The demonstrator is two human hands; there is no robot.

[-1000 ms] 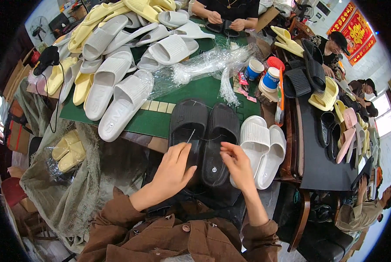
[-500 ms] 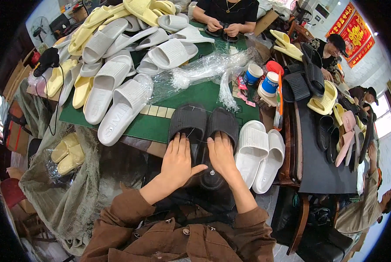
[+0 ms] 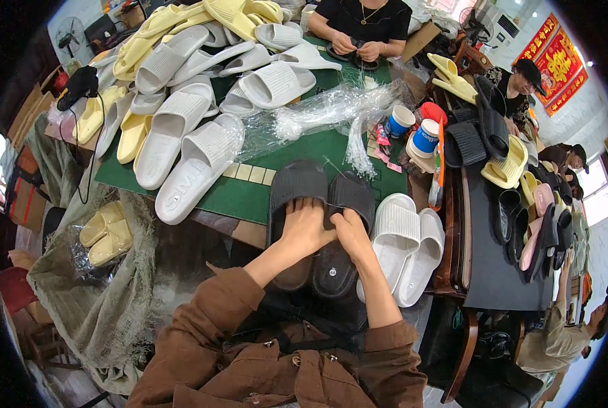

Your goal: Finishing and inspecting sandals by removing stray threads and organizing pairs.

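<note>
Side by side in front of me lie two black slide slippers: the left black slipper [image 3: 297, 178] and the right black slipper [image 3: 334, 268]. My left hand [image 3: 304, 231] has its fingers tucked under the left one's strap, its thumb reaching toward the other hand. At the right slipper's strap opening, my right hand [image 3: 351, 234] grips with fingers bent; its fingertips are partly hidden. A thin clear plastic tie [image 3: 331, 165] pokes up between the two straps. Just right of them rests a pair of white slippers [image 3: 392, 231].
Grey and yellow slippers [image 3: 181, 112] are heaped on the green table mat [image 3: 209, 204] at the left. Clear ties [image 3: 317, 115] in plastic lie beyond, near paper cups [image 3: 426, 138]. A co-worker's hands [image 3: 358, 51] hold dark slippers across the table. A sack [image 3: 100, 292] hangs lower left.
My hands have drawn closer together, and the left fingers reach deeper under the strap. The clear tie, earlier across the strap openings, now sticks up between the straps.
</note>
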